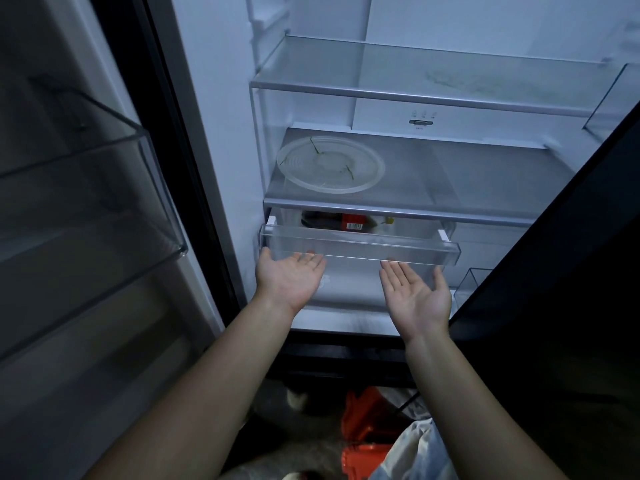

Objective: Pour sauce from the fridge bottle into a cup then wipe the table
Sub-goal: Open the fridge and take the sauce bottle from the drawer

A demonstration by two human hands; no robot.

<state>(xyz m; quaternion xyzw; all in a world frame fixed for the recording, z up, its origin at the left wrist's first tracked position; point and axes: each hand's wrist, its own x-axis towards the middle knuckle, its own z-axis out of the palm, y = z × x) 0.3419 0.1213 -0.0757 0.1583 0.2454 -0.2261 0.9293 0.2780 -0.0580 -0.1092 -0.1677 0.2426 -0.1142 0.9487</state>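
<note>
A home kitchen, seen from right in front of an open household fridge (221,133).

The lit white interior has two glass shelves, the upper shelf (415,93) bare and the lower shelf (467,174) carrying a round clear plastic dish (330,164) with a few green scraps stuck to it. A small control panel (420,122) sits on the back wall. Under the lower shelf a clear drawer (360,245) holds a bottle (349,223) lying on its side, with a red label and a barcode. A clear door bin (86,188) hangs on the open door at left. On the dim floor below lies something orange (367,427) beside pale cloth.
</note>
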